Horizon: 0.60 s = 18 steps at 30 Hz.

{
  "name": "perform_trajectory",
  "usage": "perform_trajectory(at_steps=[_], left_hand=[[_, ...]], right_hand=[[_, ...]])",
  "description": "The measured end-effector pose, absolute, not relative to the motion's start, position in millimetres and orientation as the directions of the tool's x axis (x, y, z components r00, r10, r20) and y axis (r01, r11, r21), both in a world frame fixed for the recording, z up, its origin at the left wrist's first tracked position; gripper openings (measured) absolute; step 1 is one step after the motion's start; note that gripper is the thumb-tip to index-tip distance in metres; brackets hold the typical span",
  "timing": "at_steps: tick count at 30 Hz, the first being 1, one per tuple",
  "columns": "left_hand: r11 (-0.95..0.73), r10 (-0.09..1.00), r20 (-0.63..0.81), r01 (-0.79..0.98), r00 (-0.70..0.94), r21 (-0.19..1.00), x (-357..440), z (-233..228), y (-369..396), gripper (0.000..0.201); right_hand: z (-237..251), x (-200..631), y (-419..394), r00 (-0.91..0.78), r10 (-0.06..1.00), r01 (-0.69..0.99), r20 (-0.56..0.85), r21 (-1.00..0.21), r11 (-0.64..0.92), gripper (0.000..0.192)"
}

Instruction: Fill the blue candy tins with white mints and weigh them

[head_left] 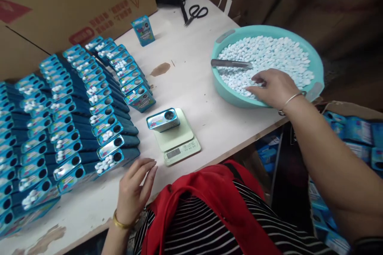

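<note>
My right hand (273, 85) is over the turquoise basin (239, 101), its thumb and index finger apart near the surface of the small pale candies (278, 53). A metal scoop or blade-like tool (230, 63) lies across the candies from the basin's left rim. My left hand (136, 185) hovers by the table's front edge, fingers loosely bent and nothing seen in them. Beyond it, a pale green scale (182, 151) carries one blue tin (163, 120) with a round opening in its top. What the scale's display reads is too dim to tell.
Rows of blue tins (68, 107), several topped with candies, fill the table's left. One blue tin (143, 32) stands apart behind them. Black scissors (196, 14) lie at the back, beside a large cardboard box (74, 0). More tins (357, 129) sit in a box at lower right.
</note>
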<state>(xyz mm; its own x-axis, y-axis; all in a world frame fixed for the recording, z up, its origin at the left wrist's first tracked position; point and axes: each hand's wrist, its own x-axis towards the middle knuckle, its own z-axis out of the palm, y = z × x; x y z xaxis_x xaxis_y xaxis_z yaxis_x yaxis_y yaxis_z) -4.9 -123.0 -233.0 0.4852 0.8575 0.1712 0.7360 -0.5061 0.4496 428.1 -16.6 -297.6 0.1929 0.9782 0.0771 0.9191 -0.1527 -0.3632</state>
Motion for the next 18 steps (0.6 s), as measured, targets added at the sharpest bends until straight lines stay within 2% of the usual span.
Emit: perform_trajectory(at_steps=[5, 13, 15, 18], left_hand=[[-0.403, 0.911, 0.145, 0.759, 0.386, 0.511, -17.2, -259.6, -143.5, 0.012], [-0.368, 0.924, 0.115, 0.766, 0.365, 0.527, -22.4, -270.6, -141.5, 0.016], [-0.363, 0.924, 0.099, 0.768, 0.369, 0.528, -23.6, -273.5, -140.1, 0.017], [-0.363, 0.922, 0.085, 0.765, 0.379, 0.532, -25.3, -278.0, -138.7, 0.017]], right_hand=[[-302.2, 422.6, -11.4, 0.175, 0.980, 0.933, 0.090, -0.334, -0.136, 0.011], [-301.5, 427.2, -13.0, 0.182, 0.937, 0.951, 0.299, -0.296, -0.090, 0.017], [-301.9, 424.0, -11.6, 0.177, 0.946, 0.954, 0.273, -0.284, -0.097, 0.016], [-303.2, 420.1, -5.8, 0.161, 0.975, 0.953, 0.154, -0.280, -0.114, 0.012]])
